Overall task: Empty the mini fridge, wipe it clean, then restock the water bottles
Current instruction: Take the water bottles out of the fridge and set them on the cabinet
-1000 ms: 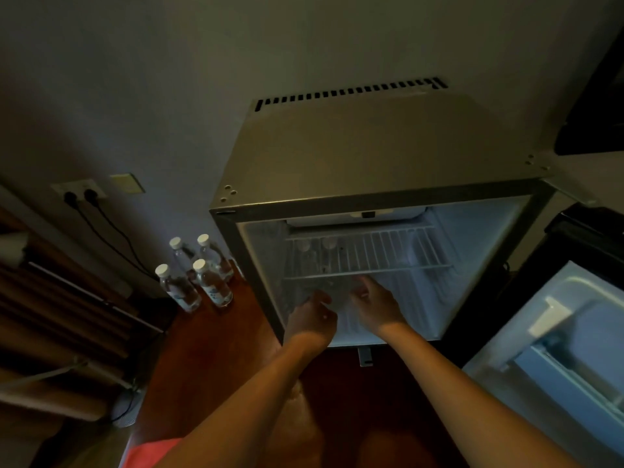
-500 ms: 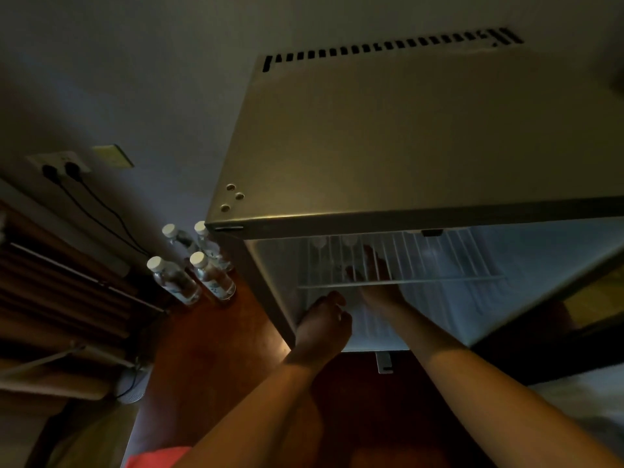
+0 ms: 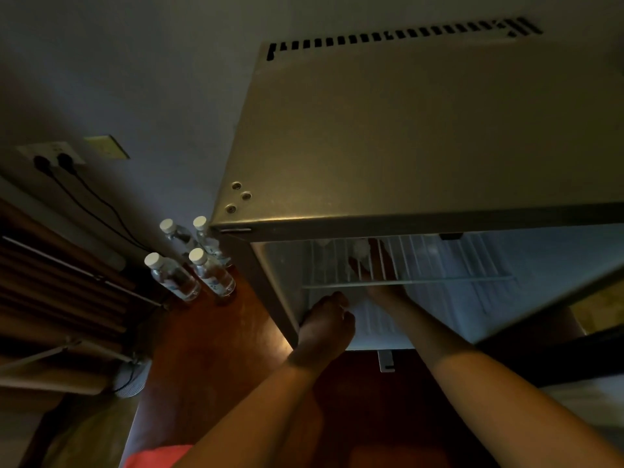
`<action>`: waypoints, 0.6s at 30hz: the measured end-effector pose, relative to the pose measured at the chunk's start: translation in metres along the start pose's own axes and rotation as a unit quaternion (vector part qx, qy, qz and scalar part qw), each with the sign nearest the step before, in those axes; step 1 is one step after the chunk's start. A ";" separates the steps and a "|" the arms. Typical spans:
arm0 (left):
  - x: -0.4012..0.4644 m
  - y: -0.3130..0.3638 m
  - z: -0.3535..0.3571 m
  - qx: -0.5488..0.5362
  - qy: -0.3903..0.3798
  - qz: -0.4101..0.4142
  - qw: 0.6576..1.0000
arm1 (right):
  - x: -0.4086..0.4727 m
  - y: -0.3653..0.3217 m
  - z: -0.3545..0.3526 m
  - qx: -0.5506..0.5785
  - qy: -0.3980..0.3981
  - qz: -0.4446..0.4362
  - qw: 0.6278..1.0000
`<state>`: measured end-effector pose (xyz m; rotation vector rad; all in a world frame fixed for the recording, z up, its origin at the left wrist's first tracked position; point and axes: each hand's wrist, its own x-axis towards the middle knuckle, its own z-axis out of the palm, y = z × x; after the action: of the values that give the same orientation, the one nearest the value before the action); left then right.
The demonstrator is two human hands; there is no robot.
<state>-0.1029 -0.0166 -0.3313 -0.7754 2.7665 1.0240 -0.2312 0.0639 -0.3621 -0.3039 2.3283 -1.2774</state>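
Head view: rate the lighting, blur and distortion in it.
Head view: dim overall, the lit interior of the mini fridge being the brightest patch; a warm glow falls on the floor beside the left hand; the right hand is dark and partly masked by the wire shelf; wide-angle lens splays the fridge edges; the water bottles stay fairly sharp.

2 plugs [image 3: 52, 161] in wall socket, cords [image 3: 98, 211] trailing down.
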 end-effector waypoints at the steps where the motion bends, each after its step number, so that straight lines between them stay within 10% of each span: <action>1: -0.001 0.001 -0.001 0.001 0.001 0.001 1.000 | -0.003 -0.006 -0.003 -0.003 0.025 -0.032 0.999; 18: -0.066 -0.003 0.001 -0.004 -0.017 -0.016 1.000 | -0.108 0.022 -0.030 0.012 0.035 -0.090 0.995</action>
<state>-0.0448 0.0108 -0.3174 -0.7923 2.7156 1.0320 -0.1517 0.1408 -0.3354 -0.4768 2.3869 -1.4207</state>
